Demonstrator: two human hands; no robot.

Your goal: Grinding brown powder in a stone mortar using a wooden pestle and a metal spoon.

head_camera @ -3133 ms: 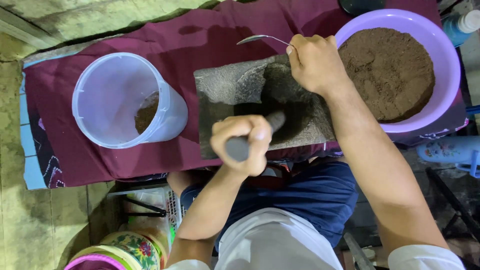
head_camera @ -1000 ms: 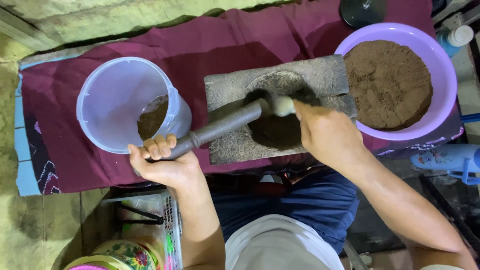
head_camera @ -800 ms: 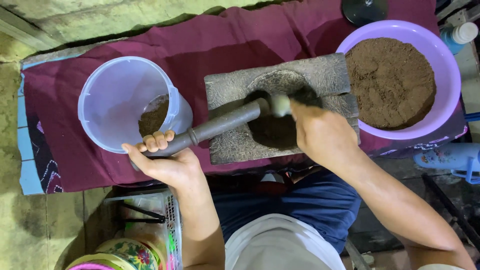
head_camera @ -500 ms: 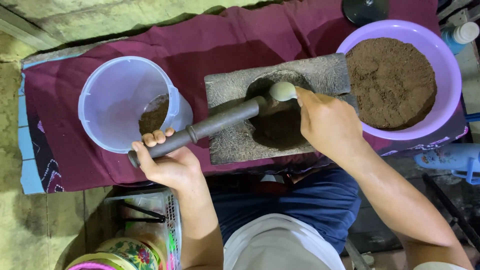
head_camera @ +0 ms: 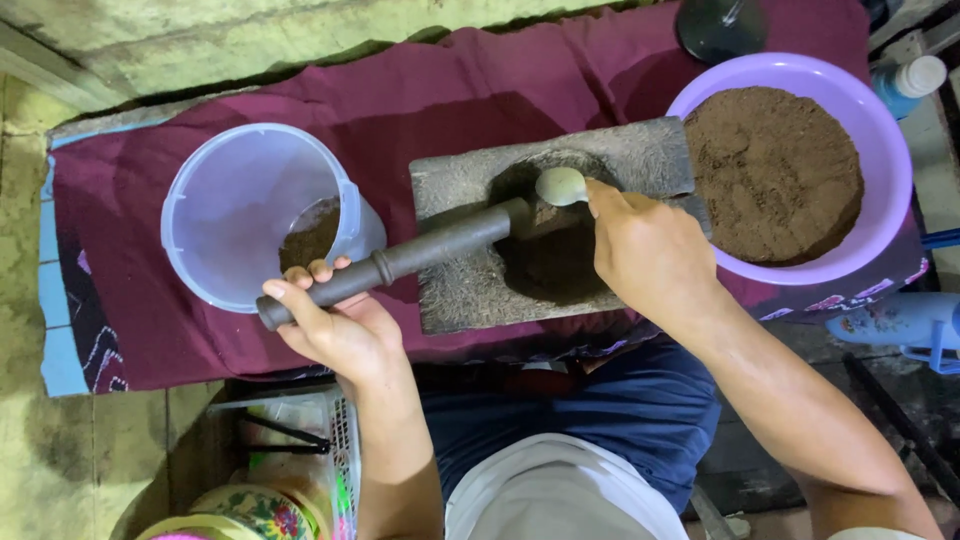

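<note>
Stone mortar (head_camera: 470, 290) on maroon cloth (head_camera: 420, 100) over rough concrete ledge (head_camera: 200, 40)

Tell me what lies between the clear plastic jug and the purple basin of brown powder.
In the head view, a grey stone mortar slab lies between the clear plastic jug and the purple basin, on the maroon cloth; a dark pestle rests across it.
</note>
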